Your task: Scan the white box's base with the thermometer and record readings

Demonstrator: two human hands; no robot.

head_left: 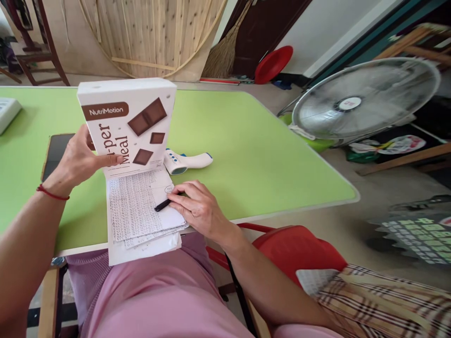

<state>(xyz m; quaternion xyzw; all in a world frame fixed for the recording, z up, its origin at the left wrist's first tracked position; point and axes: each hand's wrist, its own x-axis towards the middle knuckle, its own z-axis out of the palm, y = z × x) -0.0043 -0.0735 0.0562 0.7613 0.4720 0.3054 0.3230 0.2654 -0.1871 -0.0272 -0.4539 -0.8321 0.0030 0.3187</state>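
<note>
My left hand [79,157] grips a white NutriMotion box [137,112] at its lower left, thumb across the front, which shows brown chocolate pieces. The box is upright, tilted slightly, at the far end of the papers. Below it lie sheets of paper [134,211] covered in dense handwriting, overhanging the table's near edge. My right hand [199,206] rests on their right side, fingers closed around a black capped pen [162,204] that points left. Just beyond that hand, a white handheld thermometer [188,162] lies on its side, close to the box.
A dark phone [56,155] lies behind my left hand on the green table [264,159]. At the far left edge sits a white device [9,112]. A red chair [299,249] stands at the near right, and a large fan [362,101] is beyond the table's right side.
</note>
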